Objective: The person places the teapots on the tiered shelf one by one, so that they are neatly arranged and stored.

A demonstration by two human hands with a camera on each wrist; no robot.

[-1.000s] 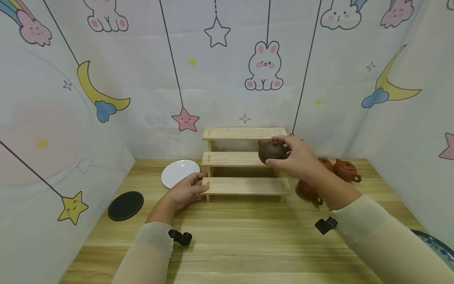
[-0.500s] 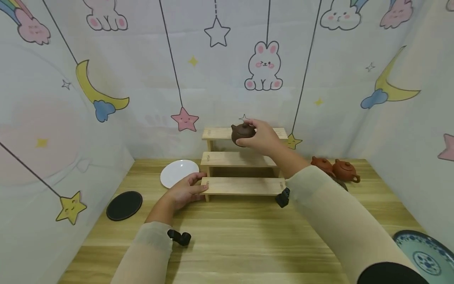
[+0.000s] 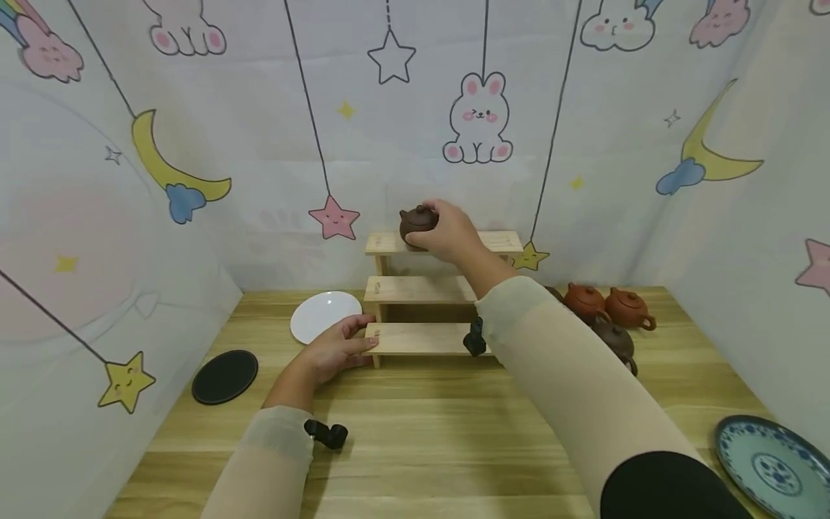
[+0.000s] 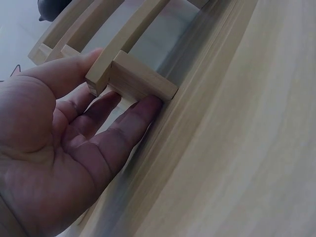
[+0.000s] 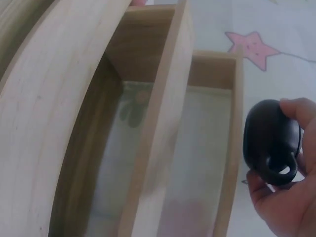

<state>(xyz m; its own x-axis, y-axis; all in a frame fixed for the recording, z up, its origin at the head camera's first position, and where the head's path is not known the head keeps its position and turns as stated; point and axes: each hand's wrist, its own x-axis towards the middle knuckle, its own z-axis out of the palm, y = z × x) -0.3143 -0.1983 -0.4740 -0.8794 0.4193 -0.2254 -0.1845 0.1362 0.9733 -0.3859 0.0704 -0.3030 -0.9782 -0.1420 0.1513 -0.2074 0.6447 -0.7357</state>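
My right hand (image 3: pixel 452 234) grips a dark brown teapot (image 3: pixel 416 225) between thumb and fingers, spout to the left. The pot is at the left part of the top tier of a three-tier wooden stand (image 3: pixel 421 339); whether it touches the board I cannot tell. In the right wrist view, the teapot (image 5: pixel 271 138) looks near black, its looped handle in sight beside the fingers. At the stand's lower left corner, my left hand (image 3: pixel 337 351) holds the end of the bottom tier. The left wrist view has the thumb of this hand (image 4: pixel 64 138) over the board and fingertips at the leg.
Left of the stand lie a white plate (image 3: pixel 318 317) and a black round coaster (image 3: pixel 225 377). To the right are reddish-brown teapots (image 3: pixel 627 308) and another dark teapot (image 3: pixel 614 342), partly behind my right sleeve. A blue-patterned plate (image 3: pixel 772 465) lies at front right.
My right hand has carried the dark teapot left and upward, from the stand's right side by the middle tier to the top tier's left part. The left hand stays at the bottom tier.
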